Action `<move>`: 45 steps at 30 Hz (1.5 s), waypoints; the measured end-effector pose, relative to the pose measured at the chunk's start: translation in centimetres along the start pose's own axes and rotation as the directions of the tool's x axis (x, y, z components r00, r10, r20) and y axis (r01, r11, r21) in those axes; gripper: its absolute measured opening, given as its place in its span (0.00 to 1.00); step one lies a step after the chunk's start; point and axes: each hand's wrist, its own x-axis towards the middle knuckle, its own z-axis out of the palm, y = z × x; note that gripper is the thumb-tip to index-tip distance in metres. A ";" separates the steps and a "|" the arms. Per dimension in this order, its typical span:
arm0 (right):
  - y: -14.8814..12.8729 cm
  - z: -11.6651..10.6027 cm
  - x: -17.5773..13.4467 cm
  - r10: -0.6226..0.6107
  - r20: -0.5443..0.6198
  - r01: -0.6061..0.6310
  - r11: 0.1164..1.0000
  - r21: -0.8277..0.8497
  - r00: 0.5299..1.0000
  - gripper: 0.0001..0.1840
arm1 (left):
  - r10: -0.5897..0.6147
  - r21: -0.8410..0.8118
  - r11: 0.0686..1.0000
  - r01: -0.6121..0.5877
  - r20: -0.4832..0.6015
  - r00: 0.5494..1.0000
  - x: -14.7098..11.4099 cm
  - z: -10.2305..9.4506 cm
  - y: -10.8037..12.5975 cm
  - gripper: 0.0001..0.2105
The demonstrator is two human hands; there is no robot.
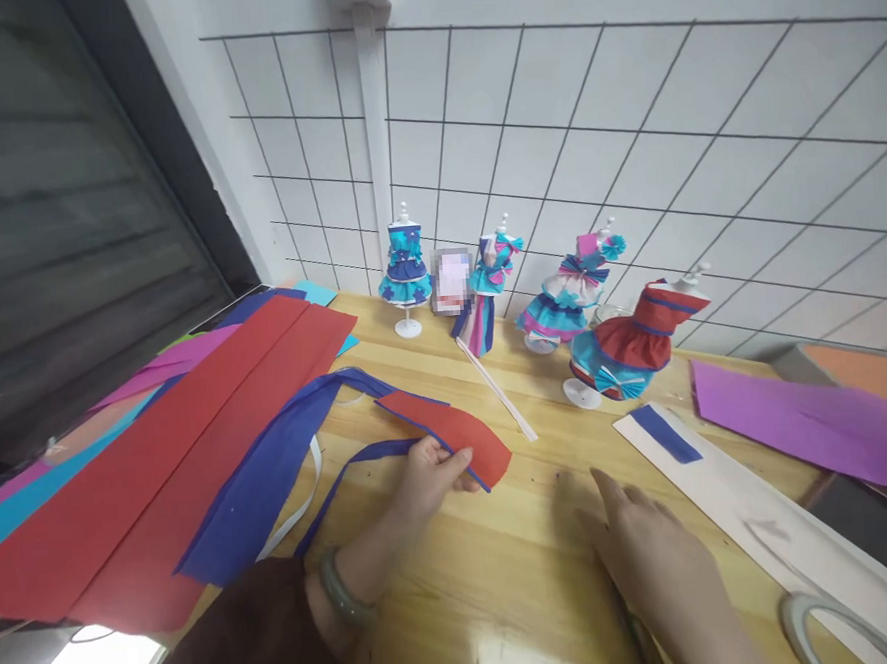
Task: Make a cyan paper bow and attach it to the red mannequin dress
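Observation:
My left hand [433,473] pinches a curved strip of red crepe paper [460,426] by its lower edge, thumb on top. Narrow blue trim runs along both long edges of the strip, and a blue paper band [372,452] trails away behind it to the left. My right hand [640,530], slightly blurred, is low over the table at the right with fingers stretched out and nothing visible in them. Beside its wrist lies a dark object [643,645], mostly hidden, whose kind I cannot make out.
Large red paper sheets [216,426] and a long blue strip [250,494] cover the left side. Several dress forms in paper dresses, one red [643,330], stand at the back. A pale strip [770,512], purple paper [802,420] and a tape roll [792,626] lie right.

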 end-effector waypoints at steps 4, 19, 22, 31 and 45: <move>-0.5 0.1 -1.8 0.042 0.246 0.004 0.983 -0.185 0.968 0.13 | 0.065 -0.061 0.996 -0.070 -0.089 0.994 0.3 -0.3 1.0 0.16; -2.5 1.7 0.4 -0.230 0.114 0.101 0.748 0.655 0.966 0.15 | 0.104 -0.151 0.985 -0.088 0.099 0.990 -0.4 -0.2 0.7 0.16; -2.1 2.0 1.0 -0.202 0.264 -0.124 0.522 0.844 0.943 0.23 | 0.075 -0.177 0.983 -0.048 0.150 0.986 -0.5 -0.3 0.7 0.15; -2.2 1.5 0.8 -0.235 0.561 -0.450 0.393 0.802 0.794 0.25 | 0.152 -0.240 0.963 -0.123 0.103 0.983 -0.5 -0.2 0.8 0.09; -3.2 -1.0 -0.1 -0.399 0.512 -0.471 0.203 0.858 0.760 0.23 | 0.218 -0.175 0.961 -0.212 0.018 0.976 -0.6 -0.2 0.8 0.11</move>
